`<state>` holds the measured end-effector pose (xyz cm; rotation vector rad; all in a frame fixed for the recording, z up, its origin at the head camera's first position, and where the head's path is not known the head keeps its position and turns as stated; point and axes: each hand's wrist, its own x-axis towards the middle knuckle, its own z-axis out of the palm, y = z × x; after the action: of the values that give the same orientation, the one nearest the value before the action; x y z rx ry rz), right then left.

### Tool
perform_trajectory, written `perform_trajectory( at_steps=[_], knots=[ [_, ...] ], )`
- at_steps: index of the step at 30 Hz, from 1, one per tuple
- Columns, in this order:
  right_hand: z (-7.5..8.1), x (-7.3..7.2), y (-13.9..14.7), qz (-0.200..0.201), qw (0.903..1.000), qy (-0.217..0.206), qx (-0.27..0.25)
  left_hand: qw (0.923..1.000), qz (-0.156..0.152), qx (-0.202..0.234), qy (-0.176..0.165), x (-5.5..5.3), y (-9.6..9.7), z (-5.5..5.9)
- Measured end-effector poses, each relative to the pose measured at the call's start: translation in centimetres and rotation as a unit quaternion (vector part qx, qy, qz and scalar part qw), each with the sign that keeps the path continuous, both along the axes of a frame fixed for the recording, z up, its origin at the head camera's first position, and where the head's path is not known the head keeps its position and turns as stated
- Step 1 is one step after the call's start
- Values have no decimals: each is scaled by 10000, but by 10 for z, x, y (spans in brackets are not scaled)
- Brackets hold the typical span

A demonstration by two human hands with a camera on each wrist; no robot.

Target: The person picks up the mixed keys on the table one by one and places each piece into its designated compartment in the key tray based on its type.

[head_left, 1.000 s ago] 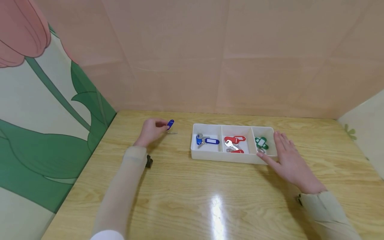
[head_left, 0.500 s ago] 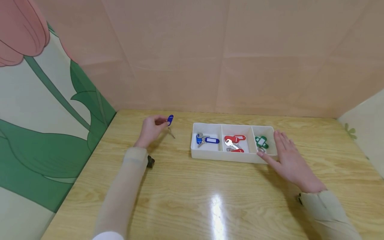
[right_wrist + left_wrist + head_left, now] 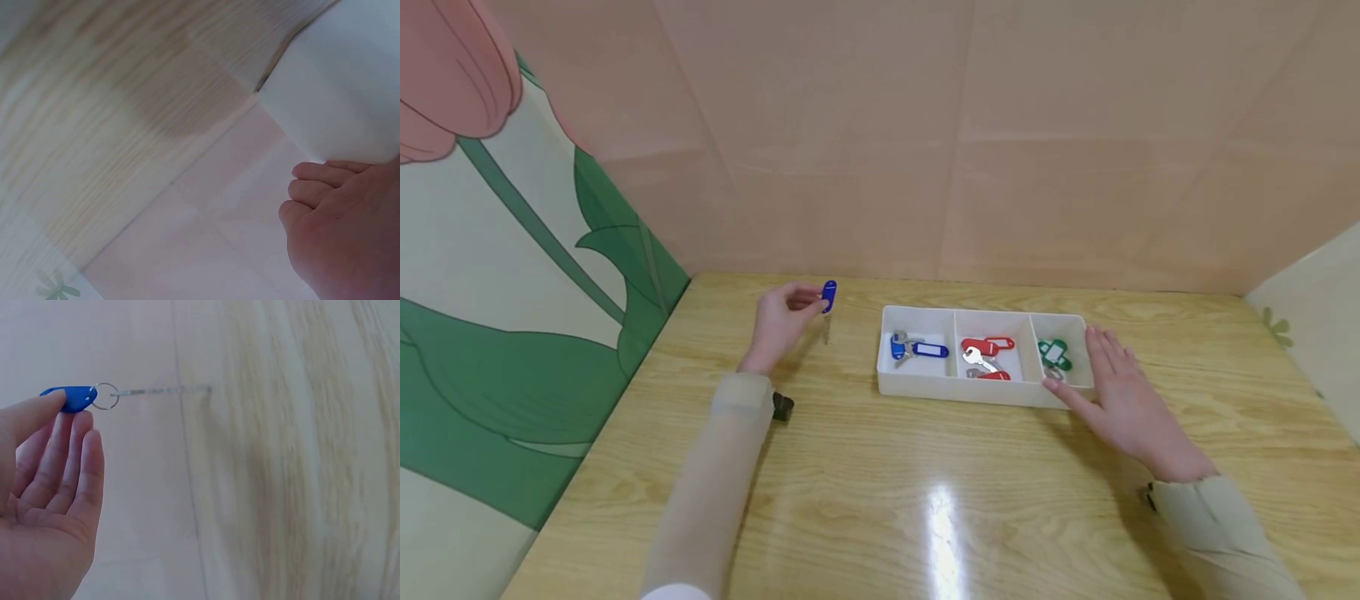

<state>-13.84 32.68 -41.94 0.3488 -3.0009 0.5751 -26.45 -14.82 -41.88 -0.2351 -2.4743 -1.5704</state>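
Observation:
Between thumb and fingers, my left hand (image 3: 780, 323) pinches a blue key tag (image 3: 828, 296) above the table, left of the tray. From the tag's metal ring (image 3: 105, 396) hangs a silver key (image 3: 162, 391). My right hand (image 3: 1120, 400) rests against the right end of a white three-section tray (image 3: 917, 388), thumb at its front edge and fingers along the side. The left section holds blue-tagged keys (image 3: 929, 351). Red-tagged keys (image 3: 981, 347) lie in the middle one, and green tags (image 3: 1055, 356) in the right one, partly behind its front wall.
The tray stands on a wood-grain table (image 3: 865, 483). A pinkish backdrop (image 3: 955, 167) rises behind the table, and a wall with a printed flower and leaves (image 3: 497, 358) borders the left side. A small dark object (image 3: 783, 407) is by the left wrist.
My left hand has lifted the blue-tagged key slightly higher; the key has swung from nearly level to hanging down. The right hand and tray have stayed put.

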Motion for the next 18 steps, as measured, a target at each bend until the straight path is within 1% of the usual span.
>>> perform_trajectory(
  at_steps=[11, 18],
  knots=[
    [1, 0, -1, 41, 10000, 64, -24, 9997, -10, 186, 162, 7, 7, 6],
    [0, 1, -1, 26, 10000, 37, -19, 9991, -27, 392, 172, 10, 11, 6]
  ],
)
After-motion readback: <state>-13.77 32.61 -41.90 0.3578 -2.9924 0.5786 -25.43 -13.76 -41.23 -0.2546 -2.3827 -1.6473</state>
